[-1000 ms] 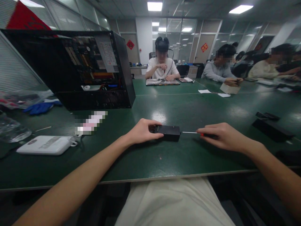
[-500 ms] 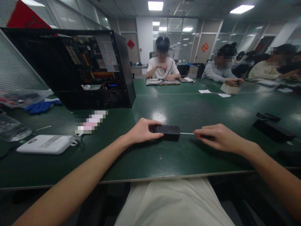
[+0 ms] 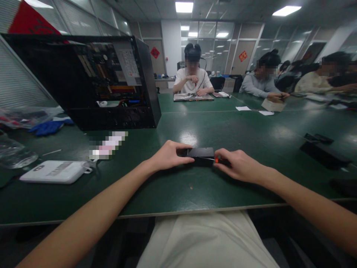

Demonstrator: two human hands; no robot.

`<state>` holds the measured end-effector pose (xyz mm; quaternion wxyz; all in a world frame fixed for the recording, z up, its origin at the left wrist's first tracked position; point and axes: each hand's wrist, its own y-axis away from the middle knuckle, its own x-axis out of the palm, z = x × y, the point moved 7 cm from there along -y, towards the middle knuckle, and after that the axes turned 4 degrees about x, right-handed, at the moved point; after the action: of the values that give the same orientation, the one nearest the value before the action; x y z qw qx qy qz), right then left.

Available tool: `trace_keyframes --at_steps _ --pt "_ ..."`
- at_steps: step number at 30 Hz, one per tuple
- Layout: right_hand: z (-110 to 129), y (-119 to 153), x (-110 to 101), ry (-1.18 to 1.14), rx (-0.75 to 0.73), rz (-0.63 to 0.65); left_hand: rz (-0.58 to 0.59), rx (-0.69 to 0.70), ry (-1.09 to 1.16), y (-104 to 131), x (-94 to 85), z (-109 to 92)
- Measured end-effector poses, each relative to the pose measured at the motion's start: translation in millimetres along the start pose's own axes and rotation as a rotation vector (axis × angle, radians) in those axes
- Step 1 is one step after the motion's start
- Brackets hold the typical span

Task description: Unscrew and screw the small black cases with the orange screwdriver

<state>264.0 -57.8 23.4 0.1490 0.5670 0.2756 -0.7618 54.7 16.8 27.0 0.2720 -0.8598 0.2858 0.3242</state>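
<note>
On the green table (image 3: 156, 193) in front of me lies a small black rectangular box (image 3: 201, 152). My left hand (image 3: 169, 155) grips its left end between thumb and fingers. My right hand (image 3: 237, 163) is closed around a screwdriver (image 3: 216, 160) with an orange-red collar; most of its handle is hidden in my palm. The thin metal shaft points left and lies along the near long side of the box. Whether the tip touches the box I cannot tell.
An opened black computer case (image 3: 147, 85) stands at the back left. Nearer are a white power bank (image 3: 55, 172), a clear plastic bottle (image 3: 13, 150) and blue gloves (image 3: 48, 126). Black parts (image 3: 325, 152) lie at right. A co-worker (image 3: 193, 80) sits opposite, others at far right.
My right hand has moved left with the screwdriver, from beyond the box's right end to its near side. My left hand keeps its place; the box's top looks tilted slightly.
</note>
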Motion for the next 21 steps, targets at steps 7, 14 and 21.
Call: trace_keyframes --at_steps 7,14,21 --pt "-8 6 -6 0.020 -0.052 0.006 0.002 -0.037 0.049 -2 -1.5 4" --pt "-34 27 -35 0.042 -0.123 -0.061 -0.038 -0.071 0.200 -3 -3.2 4" --pt "-52 -10 -33 0.055 0.039 -0.095 -0.155 -0.121 0.148 -9 -17.5 24"
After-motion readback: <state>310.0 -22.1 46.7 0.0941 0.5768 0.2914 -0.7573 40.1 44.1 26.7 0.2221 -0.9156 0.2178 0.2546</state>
